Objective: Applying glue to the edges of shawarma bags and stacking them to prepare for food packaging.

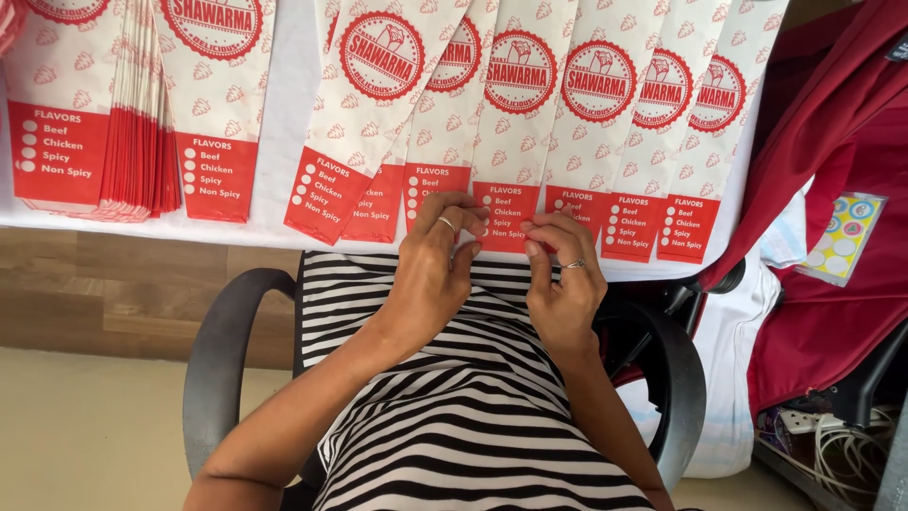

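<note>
Several long white paper bags with red round emblems and red bottom panels lie side by side on a white table (284,104). My left hand (437,255) and my right hand (565,274) meet at the table's near edge. Both sets of fingertips pinch at the red bottom panel of one middle bag (515,132). What sits between the fingertips is too small to tell. Each hand wears a ring. My arms rest over a black-and-white striped garment.
A thick stack of the same bags (123,123) lies at the table's left. A black chair armrest (222,360) curves on each side of me. A sheet of round stickers (845,237) rests on red fabric at right; cables lie at bottom right.
</note>
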